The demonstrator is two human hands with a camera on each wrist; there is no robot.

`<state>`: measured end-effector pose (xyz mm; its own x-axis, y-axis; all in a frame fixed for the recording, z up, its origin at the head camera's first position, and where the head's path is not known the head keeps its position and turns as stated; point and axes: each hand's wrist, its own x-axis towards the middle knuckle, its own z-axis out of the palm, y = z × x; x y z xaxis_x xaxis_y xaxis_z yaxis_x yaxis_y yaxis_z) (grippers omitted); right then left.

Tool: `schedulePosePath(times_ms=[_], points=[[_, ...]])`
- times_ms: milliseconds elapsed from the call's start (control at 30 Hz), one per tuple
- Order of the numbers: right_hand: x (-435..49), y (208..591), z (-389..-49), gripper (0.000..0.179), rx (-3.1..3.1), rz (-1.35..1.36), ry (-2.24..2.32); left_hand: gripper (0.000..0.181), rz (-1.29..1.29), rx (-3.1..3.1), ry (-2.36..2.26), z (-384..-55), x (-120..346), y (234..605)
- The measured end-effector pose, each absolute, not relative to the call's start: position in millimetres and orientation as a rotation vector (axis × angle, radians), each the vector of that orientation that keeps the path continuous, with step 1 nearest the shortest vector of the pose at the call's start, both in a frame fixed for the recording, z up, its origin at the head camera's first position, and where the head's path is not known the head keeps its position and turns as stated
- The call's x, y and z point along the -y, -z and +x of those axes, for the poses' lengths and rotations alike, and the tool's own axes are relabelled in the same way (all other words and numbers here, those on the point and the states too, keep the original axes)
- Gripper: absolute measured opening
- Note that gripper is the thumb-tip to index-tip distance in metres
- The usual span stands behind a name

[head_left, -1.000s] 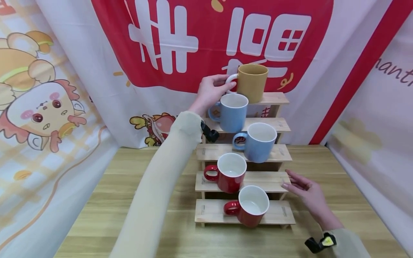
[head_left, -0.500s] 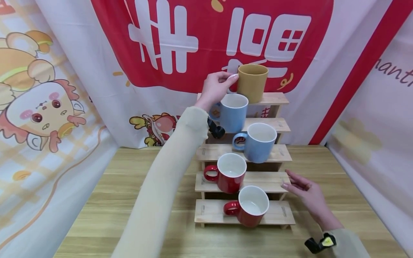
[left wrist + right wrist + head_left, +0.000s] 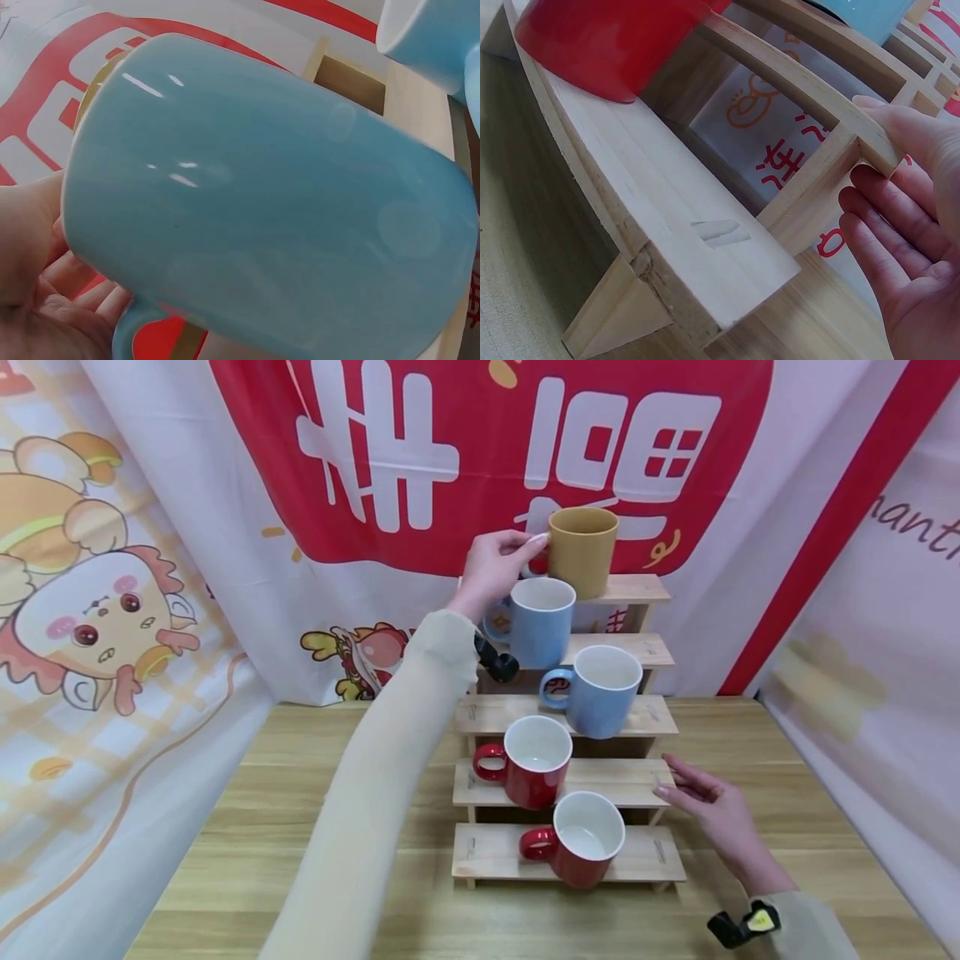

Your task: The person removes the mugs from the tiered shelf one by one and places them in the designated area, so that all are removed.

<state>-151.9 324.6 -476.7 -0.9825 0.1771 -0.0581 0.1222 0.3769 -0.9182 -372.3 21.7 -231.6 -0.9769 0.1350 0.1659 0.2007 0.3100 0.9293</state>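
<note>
My left hand (image 3: 495, 564) pinches the handle side of a mustard-yellow mug (image 3: 581, 556), thumb up near its rim. That mug stands upright on the top step of a wooden tiered rack (image 3: 615, 777). Just below it is a light blue mug (image 3: 542, 631), which covers most of the yellow mug (image 3: 90, 94) in the left wrist view. A second blue mug (image 3: 603, 697) occupies the middle step. Two red mugs, an upper one (image 3: 534, 785) and a lower one (image 3: 585, 864), sit on the bottom steps. My right hand (image 3: 716, 814) grips a step's right end, thumb above, fingers beneath.
The rack stands on a wood-grain tabletop (image 3: 300, 827). Behind it hangs a white cloth with a red printed patch (image 3: 487, 460). Printed cloths also close in the left (image 3: 97, 635) and right (image 3: 870, 652) sides. All visible mug handles point left.
My left thumb has moved up the yellow mug's handle to near the rim. The yellow mug has shifted slightly left. My right hand stays at the rack's edge.
</note>
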Motion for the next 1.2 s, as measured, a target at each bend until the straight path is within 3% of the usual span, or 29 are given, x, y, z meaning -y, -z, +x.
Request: schedulePosePath(times_ms=[400,1200], points=[[-325,477,-150,0.074,2.56,-0.272,-1.705,0.035,-0.385,2.229,2.06,-368,5,224],[-326,477,-149,0.07,2.519,-0.22,-1.709,0.038,-0.337,2.015,1.978,-350,71,211]])
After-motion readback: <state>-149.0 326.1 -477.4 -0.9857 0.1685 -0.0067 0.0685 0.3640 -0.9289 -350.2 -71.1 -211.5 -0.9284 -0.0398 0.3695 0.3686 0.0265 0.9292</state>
